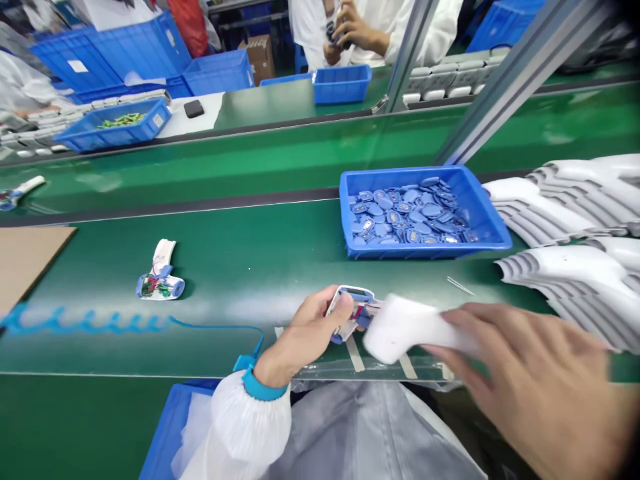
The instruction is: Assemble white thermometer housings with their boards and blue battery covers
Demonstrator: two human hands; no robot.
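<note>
My left hand (pixel 307 327), with a blue wrist strap (pixel 265 383) at its cuff, grips an opened thermometer-gun body (pixel 357 310) whose wires and blue inner parts show. Between my right hand's (pixel 530 367) fingers and thumb is a white housing half (pixel 400 327), a curved handle shell smeared by motion. The shell is close to the opened body and partly covers its right end in view; whether they touch I cannot tell. Farther left on the bench lies another opened thermometer-gun body (pixel 161 283) with a green circuit board.
A blue bin (pixel 350 213) of small blue plastic parts stands beyond my hands. White shells (pixel 590 267) are stacked at the right. A coiled blue cord (pixel 100 323) crosses the left side. Across the divider, a co-worker's hands (pixel 357 30) hold a dark object.
</note>
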